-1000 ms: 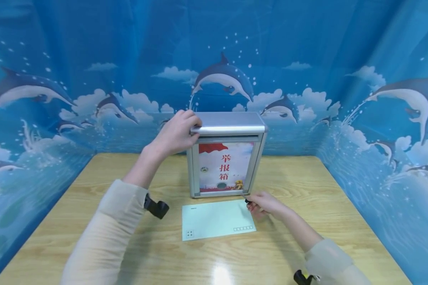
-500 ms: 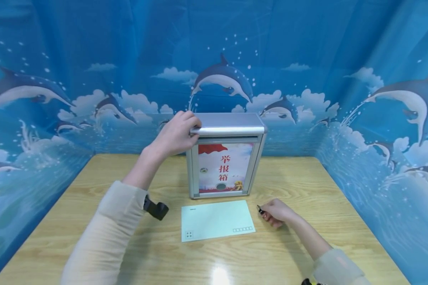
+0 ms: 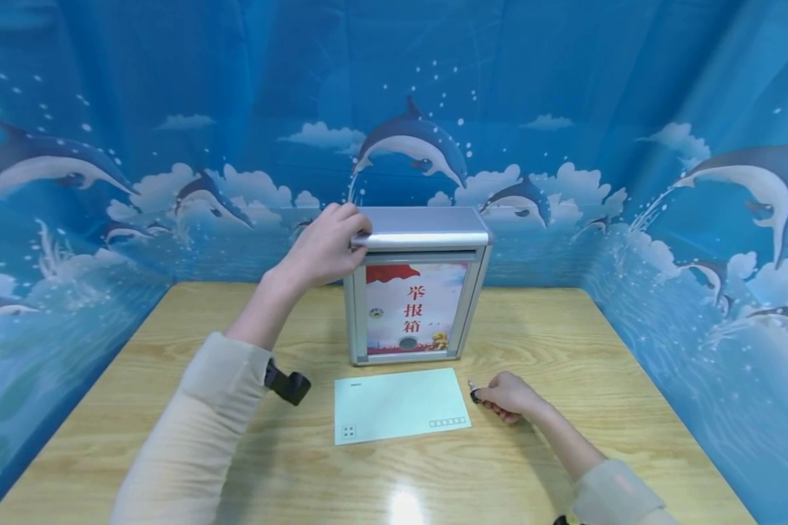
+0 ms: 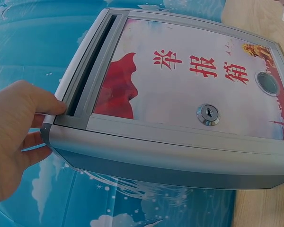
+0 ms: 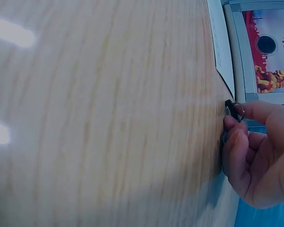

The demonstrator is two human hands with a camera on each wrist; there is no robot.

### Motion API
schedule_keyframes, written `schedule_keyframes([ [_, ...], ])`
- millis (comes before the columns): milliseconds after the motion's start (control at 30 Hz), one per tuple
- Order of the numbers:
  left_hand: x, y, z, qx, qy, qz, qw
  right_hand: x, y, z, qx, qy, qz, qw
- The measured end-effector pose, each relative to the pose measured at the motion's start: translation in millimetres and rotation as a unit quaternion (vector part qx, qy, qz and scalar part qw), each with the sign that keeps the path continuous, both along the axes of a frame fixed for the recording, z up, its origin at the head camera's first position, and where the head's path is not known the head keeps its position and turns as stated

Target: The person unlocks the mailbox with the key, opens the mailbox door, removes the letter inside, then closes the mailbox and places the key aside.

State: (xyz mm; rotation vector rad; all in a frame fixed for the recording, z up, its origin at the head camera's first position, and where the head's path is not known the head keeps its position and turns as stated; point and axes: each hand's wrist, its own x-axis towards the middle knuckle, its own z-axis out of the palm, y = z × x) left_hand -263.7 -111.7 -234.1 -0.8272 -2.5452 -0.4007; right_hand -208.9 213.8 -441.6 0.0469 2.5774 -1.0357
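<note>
A silver metal report box [image 3: 416, 292] with red Chinese characters stands upright on the table. My left hand [image 3: 325, 246] grips its upper left corner; in the left wrist view a fingertip lies at the end of the dark slot [image 4: 92, 65]. The front door's round lock [image 4: 208, 114] has no key in it. Low over the table, to the right of a pale green envelope [image 3: 400, 405], my right hand [image 3: 511, 396] pinches a small key [image 3: 475, 394] with a black head. In the right wrist view a metal ring [image 5: 241, 111] hangs at the key; its blade is hard to make out there.
The envelope lies flat just in front of the box. Behind the wooden table [image 3: 236, 313] and along its sides hangs a blue dolphin-print curtain [image 3: 269, 87], close to the box's back.
My right hand has drawn back from the box's lower right corner, toward the right and nearer me, with the key. Over the last half second the key has turned slightly. The left hand stays put.
</note>
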Motion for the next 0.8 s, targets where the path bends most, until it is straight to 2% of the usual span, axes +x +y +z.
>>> schedule_keyframes([
  [367,-0.4,-0.1,0.2,-0.002,0.004,-0.003,1.0,2.6,3.2,0.5,0.051,0.038,0.033,0.9975],
  [800,1.3,-2.2,4.5,-0.02,0.005,-0.017,0.9996,-10.6,13.5,9.5,0.013,0.041,0.016,0.9989],
])
